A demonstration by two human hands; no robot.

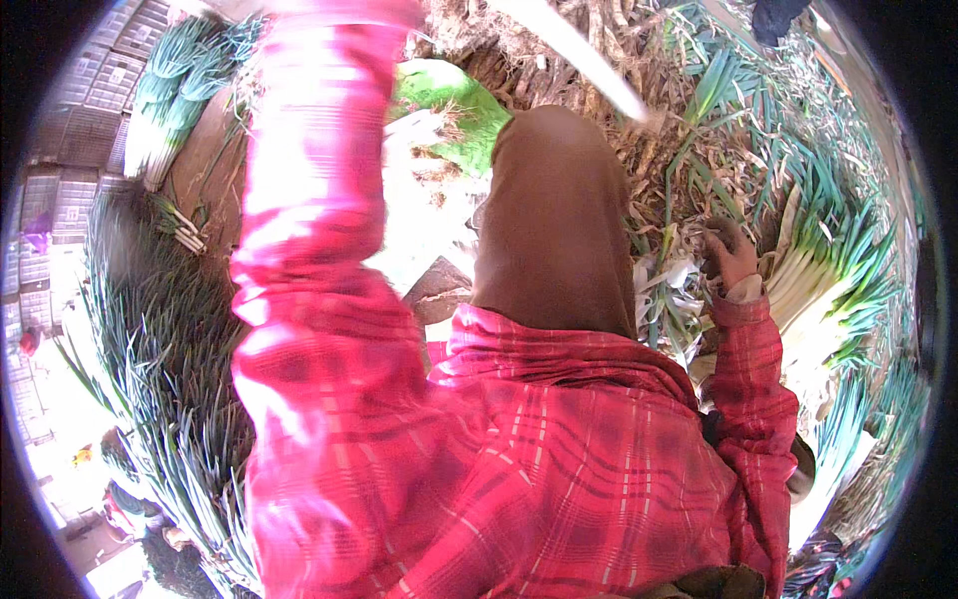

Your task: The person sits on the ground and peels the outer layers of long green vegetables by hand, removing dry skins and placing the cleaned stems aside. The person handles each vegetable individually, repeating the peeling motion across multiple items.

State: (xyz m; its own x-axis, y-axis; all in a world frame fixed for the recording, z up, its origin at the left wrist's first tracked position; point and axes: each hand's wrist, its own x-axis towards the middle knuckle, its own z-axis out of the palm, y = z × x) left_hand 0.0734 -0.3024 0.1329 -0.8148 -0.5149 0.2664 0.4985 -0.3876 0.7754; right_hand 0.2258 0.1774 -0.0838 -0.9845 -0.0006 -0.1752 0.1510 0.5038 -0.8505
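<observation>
My left arm (314,299), in a red plaid sleeve, reaches up past the top edge, and its hand is out of view. On the other side, my right hand (730,254) hangs over leafy scraps (673,281) with its fingers loosely bent and apart; nothing shows in it. Just beyond that hand lies a heap of leeks (816,277), white stems towards me. Between my arms rises my knee (554,217) in brown trousers. A long, pale, blurred thing (584,60) slants in from the top; what it is I cannot tell.
At left stands a large pile of green onions (165,337), with tied bundles (168,97) above it on brown sheeting. Bright green material (471,112) lies beyond my knee, beside dry roots (629,45). Grey paving (97,75) borders the far left. Cut leaves (808,127) cover the upper right.
</observation>
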